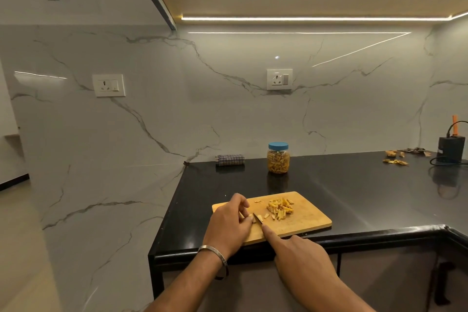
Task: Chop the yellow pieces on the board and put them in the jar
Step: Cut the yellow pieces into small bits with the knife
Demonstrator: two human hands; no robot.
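Two hands on board: left hand pinches piece, right hand grips knife; jar capped behind.

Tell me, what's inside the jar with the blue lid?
The clear plastic jar with the blue lid is nearly full of yellow chopped strips, visible through its wall. They look like the yellow pieces on the wooden board. The middle is hidden.
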